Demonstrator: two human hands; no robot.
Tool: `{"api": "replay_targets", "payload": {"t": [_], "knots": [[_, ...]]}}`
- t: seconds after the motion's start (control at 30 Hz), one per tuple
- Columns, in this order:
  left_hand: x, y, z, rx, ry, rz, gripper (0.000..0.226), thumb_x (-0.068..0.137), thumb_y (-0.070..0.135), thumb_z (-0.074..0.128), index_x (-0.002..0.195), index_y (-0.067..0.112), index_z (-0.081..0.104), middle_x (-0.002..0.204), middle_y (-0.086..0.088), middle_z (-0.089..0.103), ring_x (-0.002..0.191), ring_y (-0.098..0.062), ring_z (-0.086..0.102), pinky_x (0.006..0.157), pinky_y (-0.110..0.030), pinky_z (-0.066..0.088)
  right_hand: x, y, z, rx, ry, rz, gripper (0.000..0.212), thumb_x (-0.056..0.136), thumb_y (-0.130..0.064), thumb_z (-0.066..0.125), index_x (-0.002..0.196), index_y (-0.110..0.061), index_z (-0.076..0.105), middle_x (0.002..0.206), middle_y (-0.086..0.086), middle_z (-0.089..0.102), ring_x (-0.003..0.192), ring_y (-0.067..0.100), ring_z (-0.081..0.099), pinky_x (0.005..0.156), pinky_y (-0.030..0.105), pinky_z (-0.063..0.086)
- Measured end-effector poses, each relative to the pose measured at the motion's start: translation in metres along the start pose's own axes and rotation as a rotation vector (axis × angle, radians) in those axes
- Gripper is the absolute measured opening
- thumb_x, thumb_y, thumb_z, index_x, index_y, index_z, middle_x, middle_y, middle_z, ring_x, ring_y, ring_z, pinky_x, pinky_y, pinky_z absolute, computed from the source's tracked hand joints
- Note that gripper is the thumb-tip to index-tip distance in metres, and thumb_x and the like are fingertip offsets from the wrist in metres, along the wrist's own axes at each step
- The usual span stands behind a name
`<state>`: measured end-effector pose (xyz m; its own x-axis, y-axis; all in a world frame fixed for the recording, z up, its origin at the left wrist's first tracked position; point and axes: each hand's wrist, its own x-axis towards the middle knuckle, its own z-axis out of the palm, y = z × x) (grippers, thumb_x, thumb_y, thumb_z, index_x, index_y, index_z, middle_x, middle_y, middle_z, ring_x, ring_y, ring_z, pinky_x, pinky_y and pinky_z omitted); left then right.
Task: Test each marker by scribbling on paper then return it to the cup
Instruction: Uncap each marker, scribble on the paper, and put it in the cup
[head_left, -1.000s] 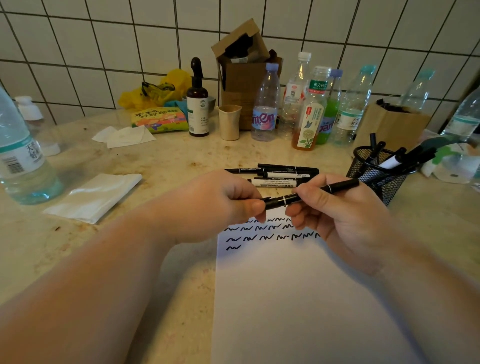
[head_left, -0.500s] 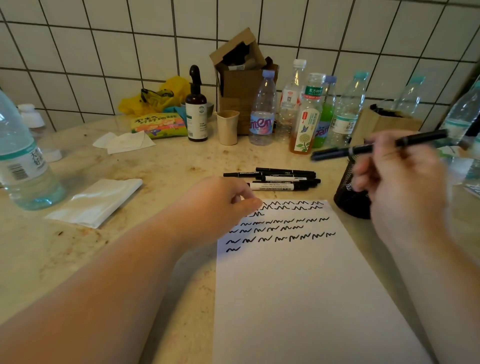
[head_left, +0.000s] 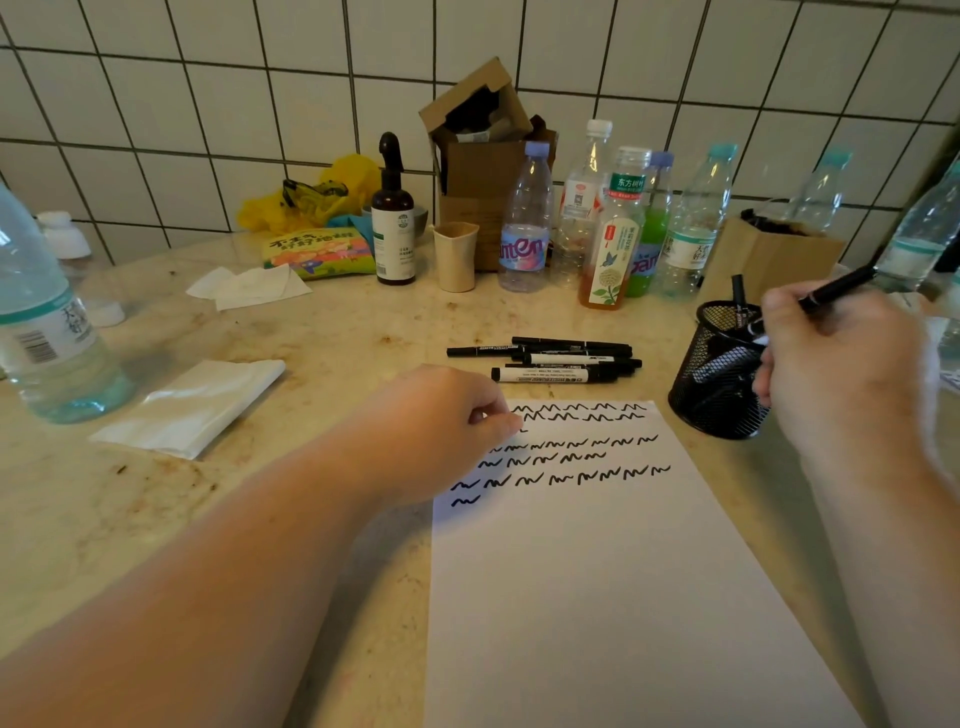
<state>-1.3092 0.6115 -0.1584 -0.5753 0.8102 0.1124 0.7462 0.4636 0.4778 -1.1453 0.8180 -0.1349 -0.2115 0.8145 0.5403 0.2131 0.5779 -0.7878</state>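
Half a second on, right hand (head_left: 841, 374) gripping marker (head_left: 836, 287) has dropped toward mesh cup (head_left: 714, 384); left hand (head_left: 447, 421) stays loosely curled.

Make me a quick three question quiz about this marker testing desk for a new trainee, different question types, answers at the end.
1. True or false: the right hand holds a marker above the mesh cup.
2. Where does the left hand rest? A) the paper's top left corner B) a bottle C) the tissue
3. Fill in: the loose markers lie just beyond the ____.

Key: 1 true; 2 A; 3 paper.
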Motion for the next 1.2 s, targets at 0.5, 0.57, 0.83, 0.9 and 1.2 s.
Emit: {"api": "replay_targets", "payload": {"t": [0.5, 0.57, 0.83, 0.9, 1.2], "knots": [[0.004, -0.001, -0.001, 0.148, -0.054, -0.037, 0.026, 0.098, 0.045, 0.049, 0.099, 0.029, 0.069, 0.087, 0.010, 0.068, 0.077, -0.006, 0.060, 0.063, -0.021, 0.046, -0.017, -0.020, 0.022, -0.196, -0.399, -0.175, 0.007, 0.095, -0.031, 0.064, 0.094, -0.037, 0.066, 0.081, -0.016, 0.063, 0.073, 0.001, 0.059, 0.063, 0.022, 0.043], [0.005, -0.003, 0.000, 0.195, -0.061, -0.041, 0.026, 0.098, 0.044, 0.048, 0.103, 0.029, 0.069, 0.090, 0.010, 0.068, 0.079, -0.007, 0.060, 0.063, -0.021, 0.046, -0.018, -0.025, 0.038, -0.410, -0.691, -0.132, 0.010, 0.097, -0.030, 0.062, 0.098, -0.037, 0.070, 0.091, -0.018, 0.063, 0.078, 0.000, 0.056, 0.063, 0.021, 0.039], [0.004, -0.007, -0.002, 0.167, -0.058, -0.036, 0.025, 0.098, 0.037, 0.048, 0.109, 0.030, 0.070, 0.101, 0.010, 0.068, 0.087, -0.011, 0.060, 0.074, -0.025, 0.051, -0.003, -0.019, 0.098, -0.704, -0.812, -0.255, 0.030, 0.098, -0.024, 0.058, 0.128, -0.028, 0.060, 0.134, -0.003, 0.053, 0.126, 0.020, 0.044, 0.104, 0.037, 0.040], [0.004, -0.007, -0.002, 0.154, -0.054, -0.032, 0.025, 0.097, 0.036, 0.049, 0.108, 0.029, 0.070, 0.102, 0.010, 0.067, 0.088, -0.012, 0.060, 0.072, -0.024, 0.049, -0.001, -0.014, 0.106, -0.748, -0.800, -0.247, 0.028, 0.098, -0.025, 0.059, 0.125, -0.026, 0.059, 0.130, -0.001, 0.053, 0.122, 0.022, 0.045, 0.103, 0.038, 0.042], [0.004, -0.007, -0.002, 0.164, -0.053, -0.015, 0.023, 0.098, 0.036, 0.050, 0.106, 0.027, 0.069, 0.099, 0.008, 0.067, 0.086, -0.012, 0.060, 0.069, -0.025, 0.048, -0.003, -0.015, 0.102, -0.803, -0.765, -0.258, 0.012, 0.097, -0.030, 0.061, 0.108, -0.026, 0.062, 0.113, 0.000, 0.055, 0.109, 0.021, 0.050, 0.092, 0.037, 0.047]]}}
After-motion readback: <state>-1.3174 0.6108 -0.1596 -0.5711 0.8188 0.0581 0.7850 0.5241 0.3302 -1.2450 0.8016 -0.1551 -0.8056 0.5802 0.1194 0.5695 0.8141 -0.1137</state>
